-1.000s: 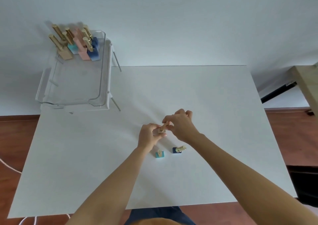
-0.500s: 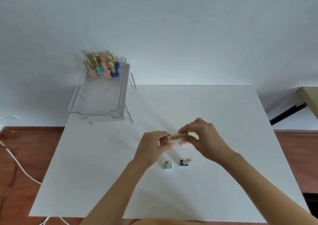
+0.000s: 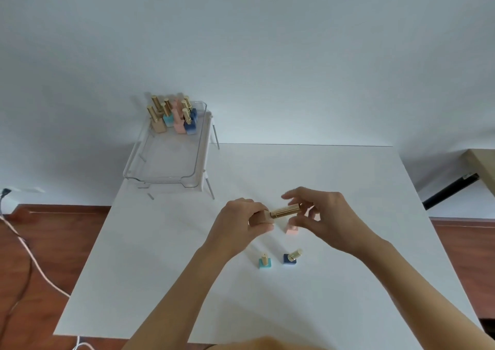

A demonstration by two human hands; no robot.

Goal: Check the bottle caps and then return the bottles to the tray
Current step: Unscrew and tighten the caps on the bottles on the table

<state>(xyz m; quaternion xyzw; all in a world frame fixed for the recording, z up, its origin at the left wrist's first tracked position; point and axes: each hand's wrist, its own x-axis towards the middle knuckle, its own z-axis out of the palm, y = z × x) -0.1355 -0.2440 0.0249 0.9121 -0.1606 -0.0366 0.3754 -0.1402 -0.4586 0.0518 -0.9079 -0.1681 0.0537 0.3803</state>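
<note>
My left hand (image 3: 242, 222) grips the tan body of a small bottle (image 3: 263, 217) held sideways above the table. Its long gold cap (image 3: 285, 211) points right, and the fingertips of my right hand (image 3: 325, 219) pinch that cap. Under my right hand a pink bottle (image 3: 292, 230) stands on the table, partly hidden. Closer to me stand a teal bottle (image 3: 265, 261) and a dark blue bottle (image 3: 290, 258), both with gold caps. The clear tray (image 3: 171, 159) sits at the table's far left corner, with several capped bottles (image 3: 174, 116) grouped at its far end.
The white table (image 3: 166, 256) ends at the wall behind. The tray rests on a white stand with thin metal legs (image 3: 210, 191). Cables (image 3: 26, 256) trail over the wooden floor on the left. A second table's corner (image 3: 482, 162) shows at the far right.
The view has tilted up and shifted, so the tray appears nearer the centre. My hands have turned the tan bottle sideways, showing its whole gold cap. The pink bottle has come into sight.
</note>
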